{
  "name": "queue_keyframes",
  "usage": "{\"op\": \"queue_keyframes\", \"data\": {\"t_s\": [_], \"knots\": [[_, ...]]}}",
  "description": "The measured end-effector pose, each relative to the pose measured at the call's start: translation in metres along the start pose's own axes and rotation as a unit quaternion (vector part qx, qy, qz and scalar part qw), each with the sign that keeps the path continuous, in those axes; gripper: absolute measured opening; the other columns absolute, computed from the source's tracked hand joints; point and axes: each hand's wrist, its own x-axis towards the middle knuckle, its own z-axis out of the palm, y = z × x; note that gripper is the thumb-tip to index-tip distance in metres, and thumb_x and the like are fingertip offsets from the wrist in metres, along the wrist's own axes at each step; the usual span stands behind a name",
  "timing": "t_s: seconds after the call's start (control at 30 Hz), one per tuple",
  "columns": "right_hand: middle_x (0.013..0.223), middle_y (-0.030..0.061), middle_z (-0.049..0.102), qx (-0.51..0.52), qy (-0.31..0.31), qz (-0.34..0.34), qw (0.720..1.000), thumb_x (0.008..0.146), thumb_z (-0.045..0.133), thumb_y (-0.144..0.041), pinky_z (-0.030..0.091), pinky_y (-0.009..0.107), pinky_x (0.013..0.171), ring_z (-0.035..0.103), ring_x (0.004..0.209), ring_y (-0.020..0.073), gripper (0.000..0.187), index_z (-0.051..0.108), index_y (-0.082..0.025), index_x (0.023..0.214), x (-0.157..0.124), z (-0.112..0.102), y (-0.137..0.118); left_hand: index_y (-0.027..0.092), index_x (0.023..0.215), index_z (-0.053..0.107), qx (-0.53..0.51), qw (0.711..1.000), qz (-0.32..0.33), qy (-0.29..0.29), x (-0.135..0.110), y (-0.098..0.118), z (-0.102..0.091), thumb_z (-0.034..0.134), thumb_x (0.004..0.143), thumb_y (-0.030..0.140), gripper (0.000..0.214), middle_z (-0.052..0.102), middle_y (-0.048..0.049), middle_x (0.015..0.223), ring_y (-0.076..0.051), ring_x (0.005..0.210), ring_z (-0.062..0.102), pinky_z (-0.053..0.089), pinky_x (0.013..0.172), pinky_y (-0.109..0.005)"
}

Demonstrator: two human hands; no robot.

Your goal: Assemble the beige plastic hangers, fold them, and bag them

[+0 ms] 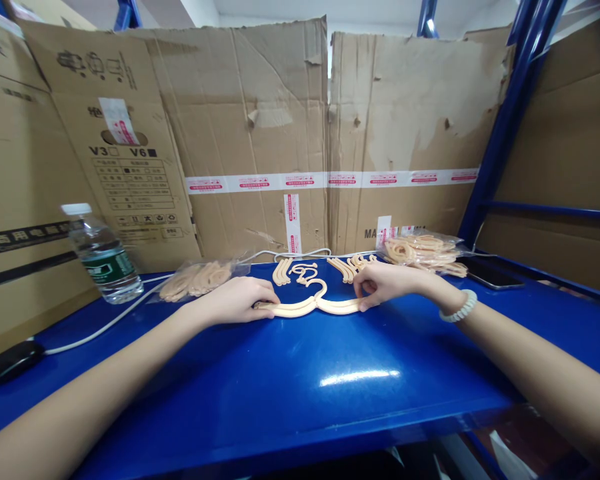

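A cream-coloured clothes hanger (300,308), with a curved hook on top and two bowed arms, lies on the blue tabletop in front of me. My left hand (245,300) pinches the tip of its left arm between thumb and fingers. At the other end, my right hand (383,283) has its fingers closed on the tip of the right arm. Just behind the hanger are loose cream hooks (304,272), with curved strips (283,272) to their left. More curved strips (341,269) lie near my right hand, which partly covers that group.
Clear plastic bags of cream parts lie at the left (197,279) and right (423,250). A water bottle (105,260) stands at left, near a black device (11,360) with a white cable. A phone (495,273) lies at right. Cardboard sheets (250,120) wall the back.
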Motion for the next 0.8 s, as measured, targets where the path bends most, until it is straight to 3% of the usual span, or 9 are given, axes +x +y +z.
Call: {"op": "queue_keyframes", "data": {"t_s": [0.3, 0.6, 0.8], "knots": [[0.070, 0.0032, 0.067, 0.021, 0.010, -0.007, 1.000, 0.074, 0.070, -0.042, 0.039, 0.024, 0.056, 0.058, 0.062, 0.0151, 0.027, 0.072, -0.016, 0.079, 0.004, 0.004, 0.006, 0.022, 0.096, 0.073, -0.019, 1.000, -0.017, 0.003, 0.002, -0.002, 0.000, 0.056, 0.089, 0.035, 0.023, 0.072, -0.0048, 0.094, -0.018, 0.084, 0.065, 0.046, 0.074, -0.025], [0.080, 0.0061, 0.070, 0.022, 0.031, 0.035, 0.999, 0.075, 0.067, -0.043, 0.040, 0.026, 0.059, 0.061, 0.069, 0.0183, 0.028, 0.069, -0.016, 0.081, 0.007, 0.003, 0.001, 0.021, 0.099, 0.073, -0.024, 0.998, -0.026, 0.052, 0.003, -0.015, 0.012, 0.054, 0.091, 0.033, 0.024, 0.071, -0.0062, 0.094, -0.019, 0.083, 0.064, 0.046, 0.074, -0.027], [0.081, 0.0064, 0.070, 0.047, 0.037, 0.041, 0.997, 0.075, 0.067, -0.044, 0.043, 0.027, 0.061, 0.062, 0.071, 0.0189, 0.030, 0.069, -0.015, 0.082, 0.008, 0.006, 0.005, 0.021, 0.100, 0.072, -0.036, 0.998, -0.035, 0.048, 0.003, -0.017, 0.012, 0.056, 0.089, 0.033, 0.023, 0.071, -0.0062, 0.095, -0.020, 0.085, 0.065, 0.046, 0.075, -0.027]]}}
